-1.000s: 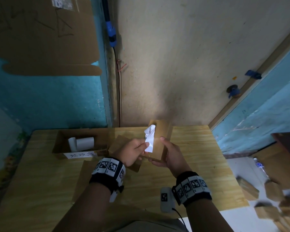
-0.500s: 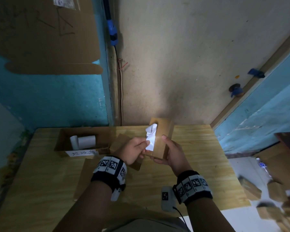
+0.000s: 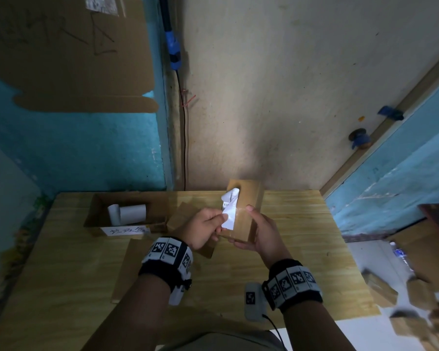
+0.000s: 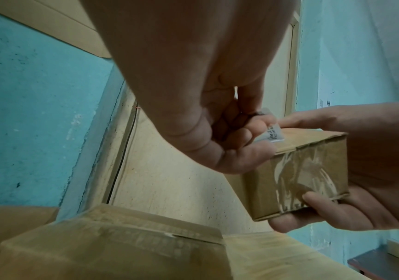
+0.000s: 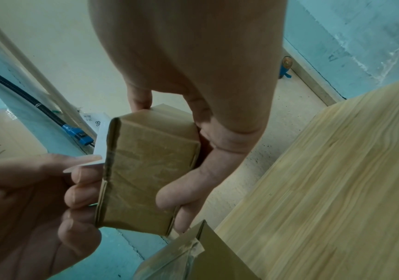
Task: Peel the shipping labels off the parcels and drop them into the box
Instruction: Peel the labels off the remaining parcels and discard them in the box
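Note:
A small brown cardboard parcel (image 3: 246, 211) is held above the table, with my right hand (image 3: 260, 231) gripping it by its sides. A white shipping label (image 3: 229, 209) curls away from the parcel's top face; its far end still touches the cardboard. My left hand (image 3: 205, 230) pinches the label's near edge between thumb and fingertips. The left wrist view shows that pinch on the label (image 4: 271, 132) beside the taped parcel (image 4: 301, 176). In the right wrist view the label (image 5: 100, 136) stands off the parcel (image 5: 148, 168).
An open cardboard box (image 3: 96, 214) with rolled white labels (image 3: 132, 213) inside stands at the table's back left, a handwritten tag on its front. Another parcel (image 3: 185, 214) lies under my left hand. Several parcels (image 3: 411, 300) lie on the floor at the right. The wall is close behind.
The left hand has drawn the label a little further off the parcel's top. Both hands and the parcel stay in nearly the same place.

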